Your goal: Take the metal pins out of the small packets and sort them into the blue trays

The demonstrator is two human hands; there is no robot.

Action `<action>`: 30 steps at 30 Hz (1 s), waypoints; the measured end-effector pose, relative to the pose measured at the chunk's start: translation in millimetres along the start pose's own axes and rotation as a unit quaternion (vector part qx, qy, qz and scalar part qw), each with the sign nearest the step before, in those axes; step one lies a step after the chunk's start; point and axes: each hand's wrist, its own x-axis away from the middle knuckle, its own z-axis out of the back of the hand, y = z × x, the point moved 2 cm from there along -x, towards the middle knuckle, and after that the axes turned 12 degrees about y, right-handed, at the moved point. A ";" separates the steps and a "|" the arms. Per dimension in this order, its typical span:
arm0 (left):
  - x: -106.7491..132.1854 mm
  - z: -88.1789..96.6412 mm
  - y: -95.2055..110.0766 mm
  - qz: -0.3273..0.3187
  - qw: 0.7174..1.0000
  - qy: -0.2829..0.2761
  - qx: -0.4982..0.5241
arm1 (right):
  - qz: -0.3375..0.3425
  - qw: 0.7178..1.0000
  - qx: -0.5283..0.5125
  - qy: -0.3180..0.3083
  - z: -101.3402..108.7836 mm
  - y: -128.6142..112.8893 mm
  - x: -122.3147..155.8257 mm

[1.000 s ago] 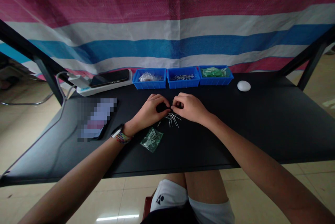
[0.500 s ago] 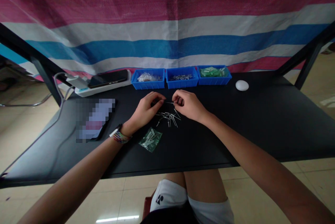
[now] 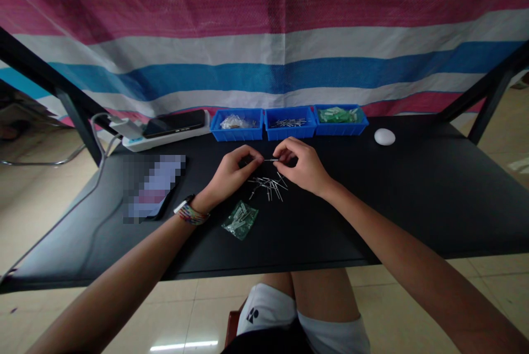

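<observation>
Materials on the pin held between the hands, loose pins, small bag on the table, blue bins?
Held pin: likely bare metal; thin, straight, silvery glint.
Loose pins: likely the same, shiny silver; alloy or plating can't be told.
Small bag: probably plastic film, glossy; see-through, crinkled, green-tinted.
Blue bins: apparently moulded plastic, dull sheen; uniform color, ribbed walls.

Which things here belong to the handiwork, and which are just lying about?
Seemingly part of the job:
pinched metal piece
loose metal pieces
small green bag
blue bins

Apparently just lying about:
black phone
white power strip
pixelated device
white oval object
</observation>
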 end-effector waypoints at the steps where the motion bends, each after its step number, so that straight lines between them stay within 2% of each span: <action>1: 0.1 0.1 0.7 0.002 1.000 0.010 0.009 | -0.018 1.000 -0.004 0.012 0.6 0.0 -0.3; 4: 0.3 1.1 1.3 -0.004 0.999 0.039 0.027 | -0.072 0.997 -0.022 0.029 2.0 1.4 -1.5; 11: 0.4 3.8 0.2 -0.022 0.995 0.076 0.058 | -0.145 0.986 -0.074 -0.021 -0.9 10.4 -0.6; 15: 0.4 3.1 0.2 -0.027 0.995 0.078 0.062 | -0.143 0.985 -0.094 -0.030 -3.3 12.1 0.0; 20: 0.9 3.1 4.8 -0.008 0.994 0.066 0.090 | -0.119 0.988 -0.100 -0.010 -2.2 7.0 -0.8; 30: -1.0 4.0 6.8 0.031 0.996 0.013 0.080 | -0.092 0.990 -0.101 0.017 -2.0 6.1 -0.2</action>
